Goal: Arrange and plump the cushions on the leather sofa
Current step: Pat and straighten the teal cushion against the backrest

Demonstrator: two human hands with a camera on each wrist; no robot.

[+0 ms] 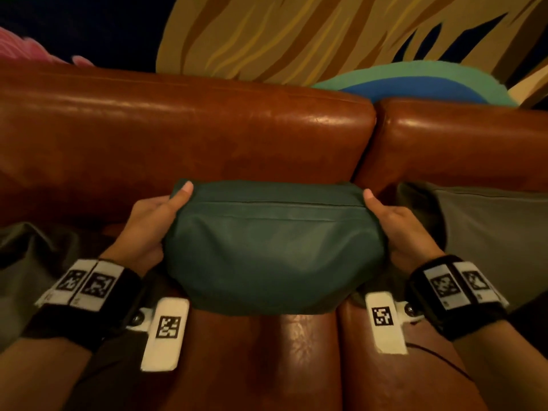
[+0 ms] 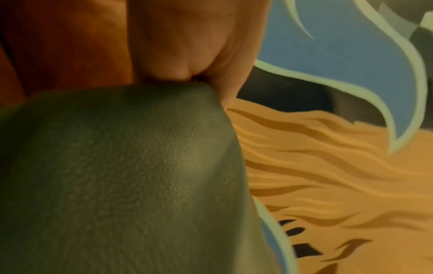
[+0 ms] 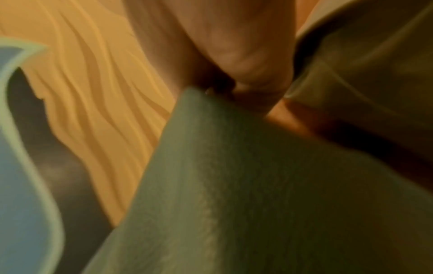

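A teal green cushion [image 1: 272, 247] sits on the brown leather sofa [image 1: 184, 137], leaning toward the backrest at the seam between two back sections. My left hand [image 1: 154, 223] grips its left side, thumb lying over the top corner. My right hand [image 1: 397, 226] grips its right side the same way. The fingers of both hands are hidden behind the cushion. In the left wrist view the cushion [image 2: 121, 176] fills the lower left, pinched by the left hand [image 2: 199, 55]. In the right wrist view the cushion [image 3: 246, 185] rises to a corner held by the right hand [image 3: 234, 64].
A grey cushion [image 1: 486, 232] stands on the sofa to the right, and a darker grey cushion [image 1: 32, 262] lies at the left. Behind the sofa is a wall mural [image 1: 326, 34] in tan, blue and green. Something pink [image 1: 26, 51] shows at the far left.
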